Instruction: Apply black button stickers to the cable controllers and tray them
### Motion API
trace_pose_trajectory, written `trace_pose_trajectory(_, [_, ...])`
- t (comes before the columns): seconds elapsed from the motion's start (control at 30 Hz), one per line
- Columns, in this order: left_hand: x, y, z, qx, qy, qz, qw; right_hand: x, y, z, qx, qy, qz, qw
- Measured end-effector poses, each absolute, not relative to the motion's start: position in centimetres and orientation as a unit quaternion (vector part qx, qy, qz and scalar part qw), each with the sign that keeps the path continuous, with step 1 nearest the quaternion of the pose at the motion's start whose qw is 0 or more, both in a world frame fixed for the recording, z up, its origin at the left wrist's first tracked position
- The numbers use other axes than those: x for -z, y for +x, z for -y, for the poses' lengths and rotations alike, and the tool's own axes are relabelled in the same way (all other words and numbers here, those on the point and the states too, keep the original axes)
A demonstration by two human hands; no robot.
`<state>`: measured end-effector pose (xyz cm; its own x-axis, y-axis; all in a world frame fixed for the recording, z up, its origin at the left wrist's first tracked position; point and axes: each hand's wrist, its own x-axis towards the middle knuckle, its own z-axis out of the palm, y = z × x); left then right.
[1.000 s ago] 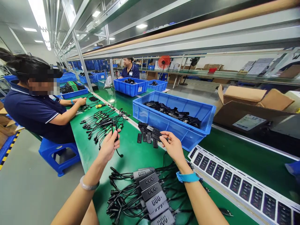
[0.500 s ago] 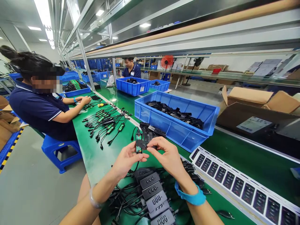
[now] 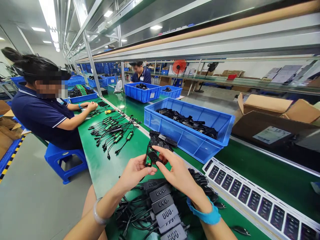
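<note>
In my left hand (image 3: 137,170) is a small green circuit board (image 3: 148,161) seated in a black case half, held upright between thumb and fingers. My right hand (image 3: 175,164) pinches a black plastic cover (image 3: 154,156), tilted across the front of the board. Whether cover and case touch is hard to tell. Just behind my fingers lies a pile of black plastic case parts (image 3: 163,137). Below my hands, a row of black cased units with cables (image 3: 162,201) runs toward me, their cords bunched on the left.
A blue bin (image 3: 187,133) of black parts stands behind my hands. Sheets of black labels (image 3: 245,193) lie along the right. Cabled circuit boards (image 3: 117,131) are spread on the green bench (image 3: 100,173). A co-worker (image 3: 47,106) sits at the left; another person (image 3: 141,74) is farther back.
My right hand has shifted slightly left and turned the cover from sideways to a slant over the board. The board in my left hand now leans a little.
</note>
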<state>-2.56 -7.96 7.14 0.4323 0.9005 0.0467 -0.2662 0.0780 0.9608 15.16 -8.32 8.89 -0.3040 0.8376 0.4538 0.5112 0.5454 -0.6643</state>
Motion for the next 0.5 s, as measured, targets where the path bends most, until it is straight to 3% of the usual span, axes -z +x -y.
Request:
trace_pose_trajectory(0.17, [-6.8,-2.6,7.9,-0.433,0.512,-0.311,0.673,-9.0,15.0,8.2,-0.247,-0.451,0.709,0.483])
trace_pose_trajectory(0.33, [-6.8,-2.8,8.3,-0.412,0.528,-0.315,0.672,-8.5,14.8,7.9,-0.382,-0.430,0.658,0.486])
trace_pose_trajectory(0.5, [-6.6,-2.6,8.6,-0.419,0.567,-0.338,0.624,-7.7,14.1,7.8,-0.406,-0.444,0.622,0.502])
